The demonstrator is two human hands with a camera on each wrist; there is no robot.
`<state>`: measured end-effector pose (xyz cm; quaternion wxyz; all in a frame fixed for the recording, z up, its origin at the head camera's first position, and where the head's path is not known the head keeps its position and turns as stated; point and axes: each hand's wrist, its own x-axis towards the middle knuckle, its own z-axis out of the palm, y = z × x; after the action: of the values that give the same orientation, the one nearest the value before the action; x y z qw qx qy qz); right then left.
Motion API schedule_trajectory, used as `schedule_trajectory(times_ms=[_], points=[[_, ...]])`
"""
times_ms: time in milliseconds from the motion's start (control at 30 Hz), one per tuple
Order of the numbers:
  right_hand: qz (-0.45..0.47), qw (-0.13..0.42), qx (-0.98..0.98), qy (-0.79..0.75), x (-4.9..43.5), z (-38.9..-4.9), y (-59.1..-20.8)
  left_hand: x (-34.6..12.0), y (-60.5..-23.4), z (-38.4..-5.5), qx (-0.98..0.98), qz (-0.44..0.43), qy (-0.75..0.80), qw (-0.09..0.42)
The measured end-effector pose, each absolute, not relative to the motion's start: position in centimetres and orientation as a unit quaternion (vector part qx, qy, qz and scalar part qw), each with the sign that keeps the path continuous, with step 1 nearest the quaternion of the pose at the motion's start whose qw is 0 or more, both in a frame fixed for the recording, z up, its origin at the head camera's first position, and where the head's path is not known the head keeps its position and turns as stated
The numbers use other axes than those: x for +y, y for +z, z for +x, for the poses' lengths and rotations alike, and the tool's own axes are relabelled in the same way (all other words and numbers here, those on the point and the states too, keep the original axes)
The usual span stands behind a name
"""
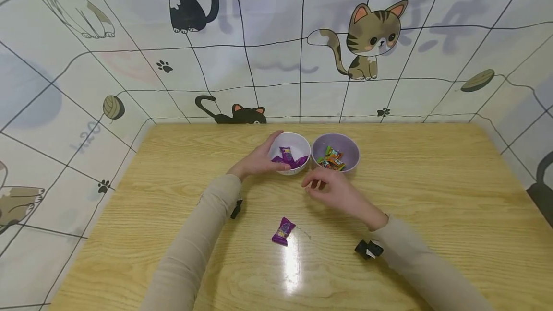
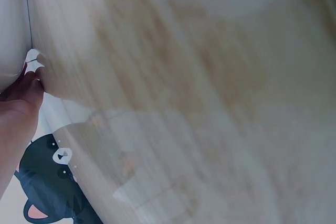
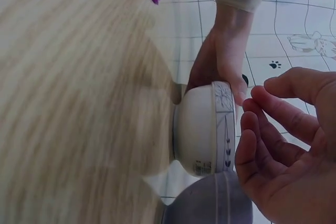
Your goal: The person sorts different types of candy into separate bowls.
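My left hand [image 1: 259, 157] grips the white bowl [image 1: 301, 142] from its left side, thumb at the near rim and fingers at the far rim. Several purple-wrapped candies [image 1: 286, 154] lie inside it. Just in front of the bowls hovers my right hand [image 1: 330, 191], its fingers loosely bent; the right wrist view shows nothing between thumb and fingertips. Touching or nearly touching the white bowl on its right stands a purple bowl [image 1: 352, 145] with several orange and green wrapped candies [image 1: 334, 154]. One purple-wrapped candy [image 1: 283, 231] lies on the table, nearer than both hands.
The wooden table [image 1: 410, 172] runs back to a cloth backdrop [image 1: 276, 66] printed with cats and a grid. Both sleeved forearms reach in from the near edge, with a black wrist device [image 1: 368, 249] on the right one.
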<state>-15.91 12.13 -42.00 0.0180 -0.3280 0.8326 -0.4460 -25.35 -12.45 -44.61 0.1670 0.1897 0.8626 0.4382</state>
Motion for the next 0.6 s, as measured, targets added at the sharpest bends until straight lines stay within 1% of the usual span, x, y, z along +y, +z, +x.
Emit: schedule_trajectory(times_ms=[233,467,600], points=[[-0.365,0.062,0.823,-0.431,11.5,-15.5,-42.3,-12.4,-44.5,-25.4,0.865,0.190,0.435,0.163],[-0.415,0.124,0.808,-0.400,10.8,-15.2,-42.8,-12.6,-44.8,-25.6,0.866,0.193,0.432,0.161],[-0.442,0.141,0.802,-0.375,10.3,-15.3,-43.4,-12.6,-44.7,-25.6,0.866,0.193,0.433,0.161]])
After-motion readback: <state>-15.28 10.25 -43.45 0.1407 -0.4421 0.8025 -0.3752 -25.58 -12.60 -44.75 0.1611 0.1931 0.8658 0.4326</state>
